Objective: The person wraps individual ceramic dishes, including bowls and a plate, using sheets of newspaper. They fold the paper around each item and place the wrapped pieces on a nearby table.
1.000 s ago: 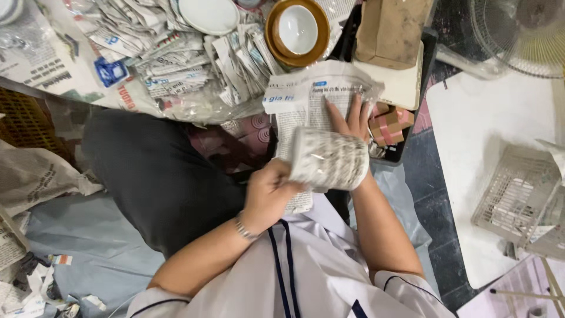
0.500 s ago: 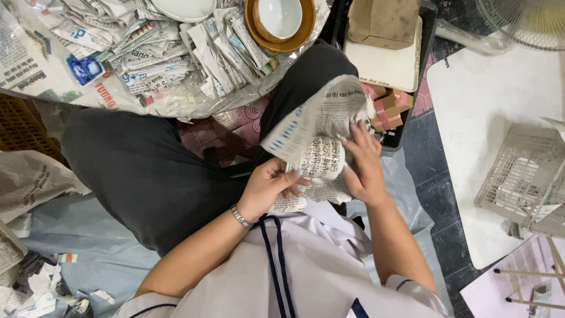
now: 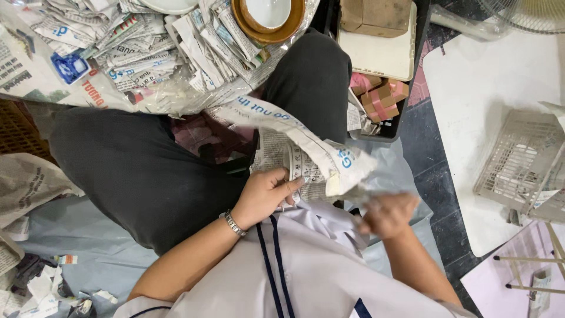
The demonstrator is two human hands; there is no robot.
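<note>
Head view: right hand (image 3: 389,215) blurred, its fingers curled on a tail of newspaper (image 3: 306,154); what the paper wraps is hidden. Left hand (image 3: 266,195) grips the bundle just left of it, fingers closed around the paper, above the lap. Bowl (image 3: 268,17) beyond the bundle is cut by the top edge, sitting on a heap of folded papers (image 3: 118,53). Pink taped blocks (image 3: 381,97) lie right of the bundle. White basket (image 3: 521,162) far right on a pale floor.

Bright, even light from overhead; soft shadows only. Motion blur on right hand (image 3: 388,215) and newspaper (image 3: 329,159); elsewhere sharp.
</note>
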